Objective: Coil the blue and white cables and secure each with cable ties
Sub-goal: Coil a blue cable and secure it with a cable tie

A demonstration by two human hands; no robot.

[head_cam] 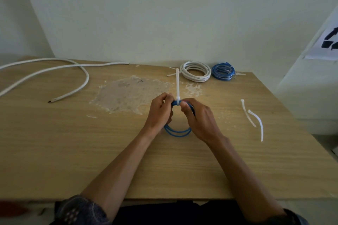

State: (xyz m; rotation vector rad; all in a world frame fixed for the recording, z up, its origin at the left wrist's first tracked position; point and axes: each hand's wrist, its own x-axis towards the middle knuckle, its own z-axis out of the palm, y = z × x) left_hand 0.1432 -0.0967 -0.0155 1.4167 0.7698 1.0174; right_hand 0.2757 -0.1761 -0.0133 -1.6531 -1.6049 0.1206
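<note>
A coiled blue cable (177, 132) rests on the wooden table (73, 142) at the centre, its top part covered by both hands. My left hand (159, 113) grips the coil's left side near the top. My right hand (198, 118) grips the right side. Between them a white cable tie (177, 86) wraps the coil, its tail sticking straight up. A long loose white cable (80, 71) sprawls over the table's far left.
At the back right lie a tied white coil (195, 71) and a tied blue coil (223, 71). Two spare white cable ties (255, 120) lie to the right. A rough scraped patch (128, 95) marks the table's middle. A white cabinet (314, 82) stands at right.
</note>
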